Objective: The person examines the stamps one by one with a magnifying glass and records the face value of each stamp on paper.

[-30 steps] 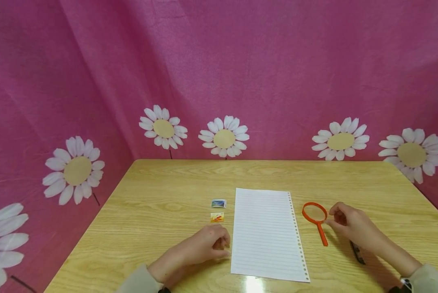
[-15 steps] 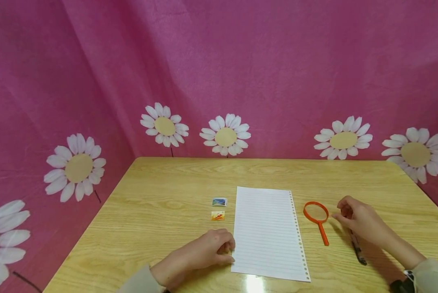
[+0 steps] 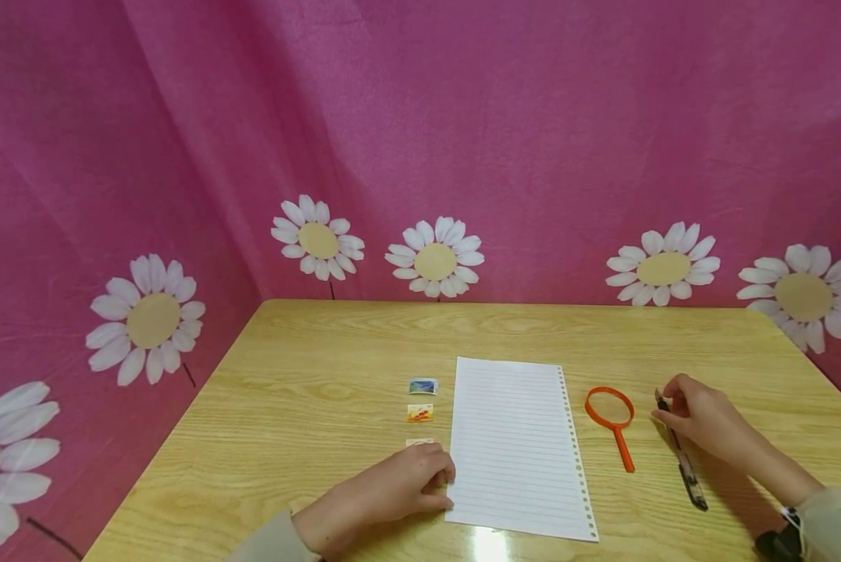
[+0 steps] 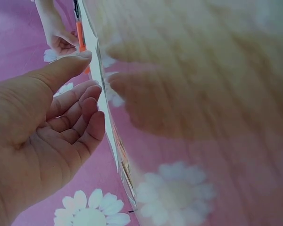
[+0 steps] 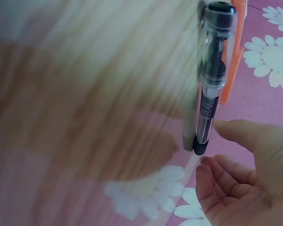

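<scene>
My left hand (image 3: 409, 485) rests on the table with loosely bent fingers, thumb and fingertips right at the left edge of a lined sheet of paper (image 3: 514, 449). Nothing is held in it in the left wrist view. Loosely bent too, my right hand (image 3: 704, 417) lies beside the upper end of a clear pen (image 3: 689, 472) with black ends. In the right wrist view the thumb (image 5: 236, 132) is close beside the pen (image 5: 208, 106), which lies on the table outside the fingers. A red-orange magnifying glass (image 3: 622, 446) lies between the paper and the right hand.
Two small picture cards, a blue one (image 3: 423, 387) and a yellow one (image 3: 420, 414), lie left of the paper. A third card (image 3: 418, 442) shows partly behind the left hand. A pink curtain (image 3: 532, 140) with daisies surrounds the wooden table (image 3: 308, 367).
My right hand has moved right, away from the magnifying glass, and more of the pen shows. My left hand has shifted slightly right to the paper's edge, uncovering part of the third card.
</scene>
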The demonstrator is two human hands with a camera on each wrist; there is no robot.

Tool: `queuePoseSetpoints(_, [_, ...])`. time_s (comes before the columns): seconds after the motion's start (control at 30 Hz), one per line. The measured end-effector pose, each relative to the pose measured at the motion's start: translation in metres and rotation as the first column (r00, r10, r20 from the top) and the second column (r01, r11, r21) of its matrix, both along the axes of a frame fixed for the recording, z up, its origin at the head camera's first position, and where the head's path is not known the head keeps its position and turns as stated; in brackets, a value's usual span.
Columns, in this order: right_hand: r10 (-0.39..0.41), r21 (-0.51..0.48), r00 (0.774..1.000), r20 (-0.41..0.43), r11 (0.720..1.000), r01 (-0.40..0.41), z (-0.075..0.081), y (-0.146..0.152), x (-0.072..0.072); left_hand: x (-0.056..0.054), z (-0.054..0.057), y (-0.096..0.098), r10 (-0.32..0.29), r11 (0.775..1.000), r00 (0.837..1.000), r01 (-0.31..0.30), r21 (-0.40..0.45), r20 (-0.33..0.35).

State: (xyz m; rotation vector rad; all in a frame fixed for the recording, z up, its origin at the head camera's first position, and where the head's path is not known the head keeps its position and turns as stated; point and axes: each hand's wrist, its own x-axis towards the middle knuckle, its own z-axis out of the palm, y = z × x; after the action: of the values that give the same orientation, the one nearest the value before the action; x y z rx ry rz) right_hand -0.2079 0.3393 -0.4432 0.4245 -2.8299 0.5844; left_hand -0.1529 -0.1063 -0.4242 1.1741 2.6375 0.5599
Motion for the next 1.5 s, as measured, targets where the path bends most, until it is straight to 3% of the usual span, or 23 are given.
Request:
queuePoseSetpoints(0.5, [-0.041, 0.039, 0.993, 0.109, 0.999, 0.036, -0.0016, 0.0011, -0.005, 0.0026, 0.0, 0.0015, -0.037, 0.999, 0.998, 0.036, -0.026, -0.044])
queuePoseSetpoints(0.9, [-0.039, -0.033, 0.986, 0.164, 0.998, 0.045, -0.0001, -0.0019, -0.0042, 0.0018, -0.0032, 0.0021, -0.039, 0.998, 0.998, 0.037, -0.045, -0.058])
queuePoseSetpoints(1.0, [-0.019, -0.046, 0.992, 0.124, 0.999, 0.025, -0.001, -0.0019, -0.0029, 0.0015, -0.0036, 0.002, -0.04, 0.998, 0.997, 0.037, -0.055, -0.066])
queuePoseSetpoints(1.13, [0.041, -0.024, 0.999, 0.005, 0.999, -0.041, -0.0028, -0.0023, -0.0007, 0.0018, -0.0036, 0.0024, -0.043, 0.998, 0.996, 0.039, -0.058, -0.077])
queuePoseSetpoints(1.3, [0.085, 0.038, 0.992, -0.097, 0.996, -0.081, -0.0036, -0.0024, -0.001, 0.0022, -0.0021, 0.0032, -0.036, 0.997, 0.997, 0.032, -0.063, -0.063])
queuePoseSetpoints(1.5, [0.124, 0.105, 0.98, -0.154, 0.989, -0.108, -0.0044, 0.0023, -0.0027, 0.0024, -0.0013, 0.0031, -0.036, 0.998, 0.997, 0.032, -0.055, -0.074])
